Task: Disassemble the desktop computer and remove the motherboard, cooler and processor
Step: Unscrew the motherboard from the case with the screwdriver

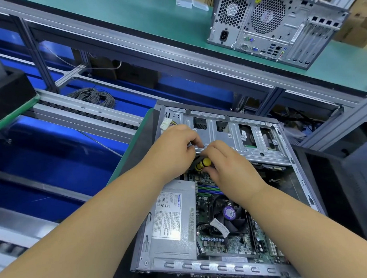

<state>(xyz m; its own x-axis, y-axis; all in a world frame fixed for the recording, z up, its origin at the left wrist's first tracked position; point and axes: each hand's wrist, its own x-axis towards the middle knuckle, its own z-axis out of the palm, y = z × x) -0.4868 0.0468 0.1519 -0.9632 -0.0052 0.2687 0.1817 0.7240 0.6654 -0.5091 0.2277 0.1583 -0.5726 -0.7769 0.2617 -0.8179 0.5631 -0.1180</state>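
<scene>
Head view: I see the open desktop case (225,200) lying on its side on the dark table (136,154), both hands meeting over the drive cage (240,135) at the far end. Left hand (176,148) has fingers curled, pinching something small at the cage's near edge; can't tell what, it's hidden between the fingertips. Right hand (224,160) is curled too, touching the left fingertips, with a yellow-and-black screwdriver handle (203,164) tucked under its palm; thumb looks wrapped against it, shaft not visible. Motherboard (225,241) sits in the case, below my right forearm. Cooler fan (231,216) with a purple hub label is on the board, mounted; processor not visible under it. Power supply (172,217), grey with a white label, sits in the left part of the case, beside the board. White connector (164,124) with coloured wires sticks up past the left hand. Second tower (274,23) stands upright on the green shelf (128,17) beyond, rear panel facing me.
</scene>
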